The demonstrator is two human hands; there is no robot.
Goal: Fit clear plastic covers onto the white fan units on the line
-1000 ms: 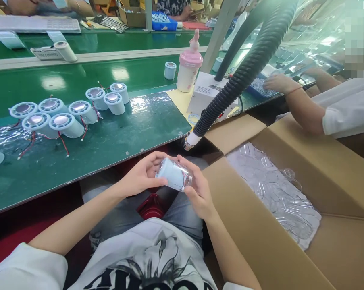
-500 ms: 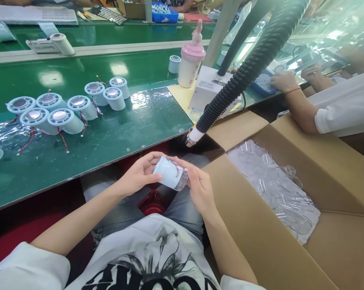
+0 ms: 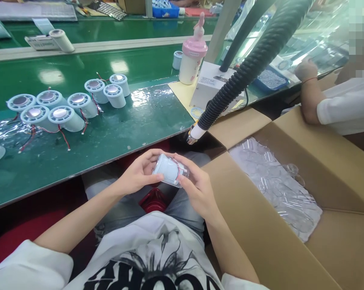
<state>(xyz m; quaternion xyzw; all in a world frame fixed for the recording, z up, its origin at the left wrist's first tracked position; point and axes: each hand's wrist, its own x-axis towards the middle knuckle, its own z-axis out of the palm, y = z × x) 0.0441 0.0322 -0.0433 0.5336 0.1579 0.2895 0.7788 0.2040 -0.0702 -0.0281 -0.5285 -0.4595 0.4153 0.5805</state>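
Over my lap, my left hand (image 3: 138, 173) grips a light blue cylinder (image 3: 167, 170) around its left end, thumb in front and fingers behind. A red and dark wire runs along the cylinder's right side. My right hand (image 3: 199, 189) is closed on a clear plastic cover (image 3: 184, 172) that sits around the cylinder's right part, with the thumb near the wire. The cylinder lies tilted between both hands, and its end faces are mostly hidden. On the green bench stand several similar light blue cylinders (image 3: 61, 114) with round silvery centres and red-black leads.
A cardboard box (image 3: 245, 209) at my right holds several clear plastic parts (image 3: 281, 189). A black corrugated hose (image 3: 245, 72) hangs above the bench edge from a white device (image 3: 207, 84). Behind are a pink-topped bottle (image 3: 192, 52), a blue tray (image 3: 271, 78) and a co-worker's arm (image 3: 311, 94).
The clear cover now reaches further left over the blue cylinder. My right thumb has shifted onto the front near the wire. The co-worker's hand has moved right, away from the blue tray.
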